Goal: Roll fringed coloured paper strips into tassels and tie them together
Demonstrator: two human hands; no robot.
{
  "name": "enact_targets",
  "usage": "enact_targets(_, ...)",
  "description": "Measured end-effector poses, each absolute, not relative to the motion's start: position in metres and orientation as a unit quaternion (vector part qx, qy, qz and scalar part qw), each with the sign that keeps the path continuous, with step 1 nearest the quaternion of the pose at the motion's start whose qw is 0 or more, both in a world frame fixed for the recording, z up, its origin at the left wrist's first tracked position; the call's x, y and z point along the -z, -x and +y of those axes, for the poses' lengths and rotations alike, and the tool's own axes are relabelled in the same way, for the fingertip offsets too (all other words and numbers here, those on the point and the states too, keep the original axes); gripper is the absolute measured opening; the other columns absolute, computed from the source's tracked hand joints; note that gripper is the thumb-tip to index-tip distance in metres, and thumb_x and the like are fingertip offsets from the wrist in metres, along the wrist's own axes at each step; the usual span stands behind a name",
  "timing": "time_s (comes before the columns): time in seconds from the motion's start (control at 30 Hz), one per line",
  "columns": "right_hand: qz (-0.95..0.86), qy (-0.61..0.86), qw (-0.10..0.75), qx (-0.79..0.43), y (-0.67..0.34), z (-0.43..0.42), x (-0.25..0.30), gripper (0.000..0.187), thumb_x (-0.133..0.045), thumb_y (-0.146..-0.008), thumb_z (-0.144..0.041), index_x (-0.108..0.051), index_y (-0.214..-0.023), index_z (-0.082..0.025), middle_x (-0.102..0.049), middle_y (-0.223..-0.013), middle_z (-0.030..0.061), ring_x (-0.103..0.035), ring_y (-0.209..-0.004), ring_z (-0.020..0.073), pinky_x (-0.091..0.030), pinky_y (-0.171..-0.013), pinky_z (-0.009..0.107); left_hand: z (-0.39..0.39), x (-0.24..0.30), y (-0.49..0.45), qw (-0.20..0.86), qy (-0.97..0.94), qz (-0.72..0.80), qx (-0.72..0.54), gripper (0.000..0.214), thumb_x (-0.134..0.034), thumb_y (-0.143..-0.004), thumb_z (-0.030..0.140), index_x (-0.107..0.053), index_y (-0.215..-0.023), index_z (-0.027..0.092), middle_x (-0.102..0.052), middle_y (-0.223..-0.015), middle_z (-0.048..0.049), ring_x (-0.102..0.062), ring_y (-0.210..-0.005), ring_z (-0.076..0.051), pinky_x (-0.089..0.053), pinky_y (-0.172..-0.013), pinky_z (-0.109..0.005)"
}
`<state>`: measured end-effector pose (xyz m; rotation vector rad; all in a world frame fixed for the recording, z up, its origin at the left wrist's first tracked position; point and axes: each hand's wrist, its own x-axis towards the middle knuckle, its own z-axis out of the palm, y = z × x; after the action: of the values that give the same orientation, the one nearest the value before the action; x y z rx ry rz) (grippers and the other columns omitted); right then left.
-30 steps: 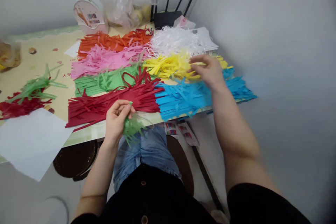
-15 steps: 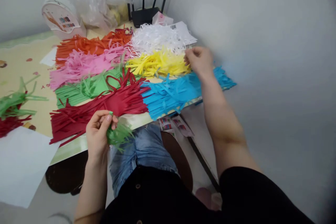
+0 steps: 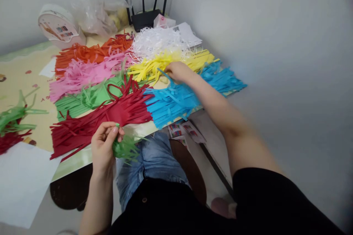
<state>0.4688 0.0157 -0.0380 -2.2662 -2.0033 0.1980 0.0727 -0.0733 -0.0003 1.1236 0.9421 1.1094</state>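
My left hand (image 3: 104, 143) is closed in a pinch on a green paper tassel (image 3: 126, 148), whose strips hang over my lap in front of the table edge. My right hand (image 3: 179, 71) reaches across the blue fringed paper (image 3: 176, 102) with its fingers closed at the yellow fringed paper (image 3: 150, 67); the fingertips are partly hidden. Beside these lie red fringed paper (image 3: 110, 112), green fringed paper (image 3: 74, 102), pink fringed paper (image 3: 91, 68), orange fringed paper (image 3: 91, 52) and a tangle of white strips (image 3: 158, 44).
At the back stand a black router (image 3: 146, 19) with tall antennas, a clear plastic bag (image 3: 95, 18) and a round pink-and-white box (image 3: 59, 27). Green and red tassels (image 3: 13, 117) lie at the left, near a white sheet (image 3: 22, 180) overhanging the table. A wall rises on the right.
My right hand has moved left along the yellow fringed paper, from its right end towards its middle. My left hand keeps its pinch on the green tassel. The view has shifted slightly.
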Motion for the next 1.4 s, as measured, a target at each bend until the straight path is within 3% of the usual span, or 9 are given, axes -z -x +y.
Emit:
enact_targets(0.2,-0.679,0.733,0.033,-0.025,-0.458,0.007,0.039,0.044,-0.054,-0.092,-0.02,-0.073,-0.13,-0.011,-0.07,-0.132,0.0223,-0.066,-0.118,0.0357,-0.051,-0.093,0.04,-0.072,0.001,-0.073,0.612,-0.485,0.408,-0.472,0.028,-0.091,-0.075,0.035,-0.074,-0.086,0.016,-0.069,-0.065,0.0002,-0.057,-0.05,-0.008,-0.05,-0.054,-0.019)
enact_targets(0.53,-0.706,0.708,-0.02,-0.026,-0.447,0.024,0.041,0.044,-0.044,-0.095,-0.016,-0.077,-0.121,-0.007,-0.076,-0.118,0.0237,-0.069,-0.11,0.0333,-0.049,-0.092,0.039,-0.072,-0.002,-0.074,0.621,-0.48,0.404,-0.469,0.028,-0.093,-0.074,0.036,-0.075,-0.084,0.017,-0.07,-0.064,-0.0001,-0.057,-0.049,-0.007,-0.049,-0.052,-0.017)
enact_targets(0.77,-0.703,0.709,-0.053,-0.026,-0.444,0.029,0.04,0.036,-0.052,-0.09,-0.013,-0.075,-0.117,-0.005,-0.076,-0.117,0.0251,-0.07,-0.108,0.0332,-0.048,-0.087,0.036,-0.072,0.0,-0.071,0.628,-0.469,0.403,-0.473,0.03,-0.093,-0.073,0.037,-0.074,-0.084,0.016,-0.07,-0.063,-0.0002,-0.056,-0.049,-0.007,-0.049,-0.052,-0.017)
enact_targets(1.03,-0.716,0.697,-0.038,-0.008,-0.446,0.019,0.051,0.042,-0.052,-0.089,-0.015,-0.069,-0.126,-0.003,-0.071,-0.123,0.0266,-0.065,-0.112,0.0334,-0.048,-0.093,0.037,-0.072,0.002,-0.067,0.637,-0.464,0.4,-0.468,0.031,-0.092,-0.074,0.036,-0.071,-0.085,0.016,-0.071,-0.065,-0.001,-0.056,-0.049,-0.007,-0.049,-0.053,-0.017)
enact_targets(1.13,-0.718,0.695,-0.029,-0.016,-0.446,0.018,0.052,0.04,-0.053,-0.088,-0.015,-0.071,-0.12,-0.001,-0.071,-0.121,0.0283,-0.065,-0.11,0.0337,-0.048,-0.094,0.038,-0.073,0.001,-0.067,0.639,-0.464,0.396,-0.468,0.031,-0.091,-0.074,0.037,-0.071,-0.084,0.016,-0.071,-0.065,-0.001,-0.056,-0.049,-0.006,-0.049,-0.053,-0.017)
enact_targets(1.3,-0.731,0.68,-0.004,-0.062,-0.454,0.011,0.034,0.049,-0.055,-0.087,-0.016,-0.069,-0.133,-0.005,-0.079,-0.115,0.0178,-0.071,-0.104,0.0281,-0.05,-0.089,0.032,-0.073,-0.001,-0.065,0.633,-0.462,0.399,-0.476,0.031,-0.092,-0.073,0.037,-0.071,-0.083,0.016,-0.071,-0.064,-0.0008,-0.056,-0.048,-0.007,-0.049,-0.052,-0.018)
enact_targets(1.4,-0.713,0.693,0.065,-0.079,-0.459,0.002,0.02,0.047,-0.053,-0.089,-0.019,-0.073,-0.13,-0.011,-0.081,-0.116,0.0123,-0.074,-0.097,0.0244,-0.051,-0.088,0.031,-0.072,-0.002,-0.064,0.629,-0.457,0.4,-0.484,0.032,-0.093,-0.072,0.038,-0.072,-0.082,0.016,-0.071,-0.063,-0.0009,-0.056,-0.048,-0.007,-0.048,-0.051,-0.017)
